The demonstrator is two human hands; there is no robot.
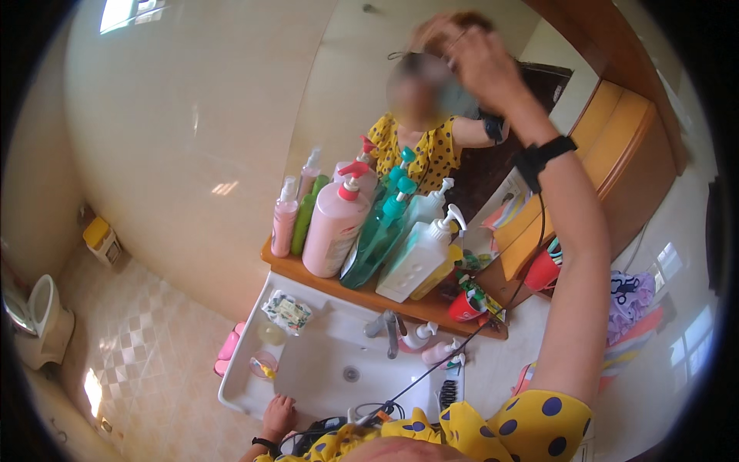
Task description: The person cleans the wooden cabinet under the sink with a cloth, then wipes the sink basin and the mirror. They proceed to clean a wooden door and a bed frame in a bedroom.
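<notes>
My right hand (482,63) is raised high before the wall mirror (340,75), its fingers bent and blurred; whether they hold anything is hard to see. A black strap with a cable circles that wrist. Low in the view, my left hand (280,416) rests on the front rim of the white washbasin (323,323), seemingly holding nothing. A black strap is on its wrist too. A wooden shelf (346,289) above the basin bears a pink pump bottle (335,225), a green pump bottle (375,239), a white pump bottle (413,260) and a pink spray bottle (284,219).
A metal faucet (389,332) stands at the basin's back, small pump bottles beside it. A black comb (448,392) lies on the right rim. Red cups, one at the shelf's right end (465,307), hold tubes. A toilet (49,323) is at far left. The cable crosses over the basin.
</notes>
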